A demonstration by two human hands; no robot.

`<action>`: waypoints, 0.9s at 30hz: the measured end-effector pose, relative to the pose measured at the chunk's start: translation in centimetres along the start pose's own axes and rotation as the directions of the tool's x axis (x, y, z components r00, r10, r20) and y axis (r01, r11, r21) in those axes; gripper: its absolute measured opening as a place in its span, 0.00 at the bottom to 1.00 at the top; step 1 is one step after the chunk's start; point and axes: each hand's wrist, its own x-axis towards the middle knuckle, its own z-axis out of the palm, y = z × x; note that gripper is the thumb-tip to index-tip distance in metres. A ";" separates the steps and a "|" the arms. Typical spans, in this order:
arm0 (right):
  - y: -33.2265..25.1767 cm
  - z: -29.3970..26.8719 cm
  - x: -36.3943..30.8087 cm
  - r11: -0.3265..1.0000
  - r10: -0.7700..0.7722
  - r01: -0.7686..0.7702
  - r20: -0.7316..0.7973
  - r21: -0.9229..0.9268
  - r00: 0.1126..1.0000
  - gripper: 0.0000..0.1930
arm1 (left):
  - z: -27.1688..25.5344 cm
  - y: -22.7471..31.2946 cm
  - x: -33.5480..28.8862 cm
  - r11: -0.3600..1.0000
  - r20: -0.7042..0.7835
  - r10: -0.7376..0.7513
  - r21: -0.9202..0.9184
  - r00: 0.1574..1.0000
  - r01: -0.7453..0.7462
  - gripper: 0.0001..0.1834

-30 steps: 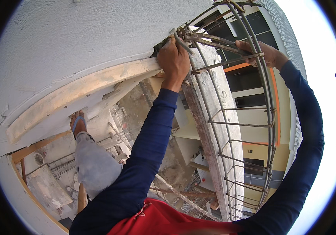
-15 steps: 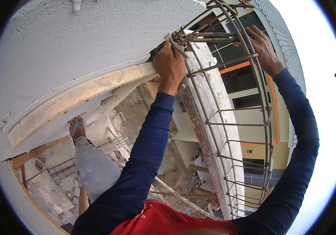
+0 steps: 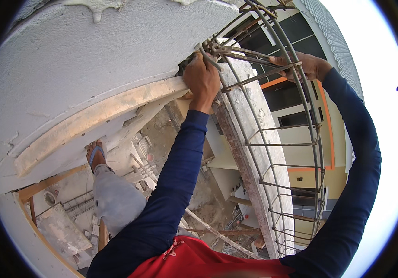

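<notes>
My right hand [image 3: 303,66] is closed around the handle ends of steel pincers [image 3: 220,48], reaching through the bars of a rebar cage [image 3: 316,162]. The pincers' jaws are at a joint at the cage's left side, close to the wall; what they bite on is too small to make out. Beside them my left hand [image 3: 202,76] is closed in a fist on a short steel bar end [image 3: 211,60], against the wall's corner. The cage's long bars and cross ties run down toward the lower right, next to a pale concrete beam [image 3: 250,99].
A rough grey wall [image 3: 115,51] fills the upper left, with a wooden board [image 3: 101,106] along its lower edge. My sandalled foot [image 3: 98,155] is high above rubble-strewn ground [image 3: 203,197]. A diagonal pole [image 3: 219,231] crosses below. A building with dark windows stands to the right.
My right hand has swung the pincers' handles downward and its wrist has turned. My left hand stays in place at the bar end. The view has shifted slightly.
</notes>
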 end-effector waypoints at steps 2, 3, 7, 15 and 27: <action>0.0 0.6 -0.8 0.895 -0.337 0.240 -0.216 -0.377 0.917 0.29 | -0.1 0.0 0.0 1.000 0.009 0.006 0.016 1.000 -0.006 0.21; -0.1 0.7 -1.1 0.790 -0.445 0.251 -0.244 -0.559 0.862 0.31 | -0.1 -0.1 0.0 1.000 0.011 0.015 0.022 1.000 -0.015 0.21; -0.4 0.7 -1.4 0.013 -0.906 0.193 0.070 -0.981 0.416 0.21 | 0.2 -0.4 0.0 0.999 -0.015 0.043 -0.005 0.999 -0.043 0.19; 1.3 -0.1 -1.2 0.186 -0.752 0.235 0.016 -0.954 0.659 0.15 | 0.6 -0.4 -0.2 0.998 -0.069 0.039 -0.038 0.997 -0.042 0.20; 2.7 0.1 -0.3 0.725 -0.321 0.059 -0.261 -0.686 0.910 0.31 | 0.2 -0.1 -0.1 0.997 -0.019 0.045 0.055 0.999 -0.044 0.23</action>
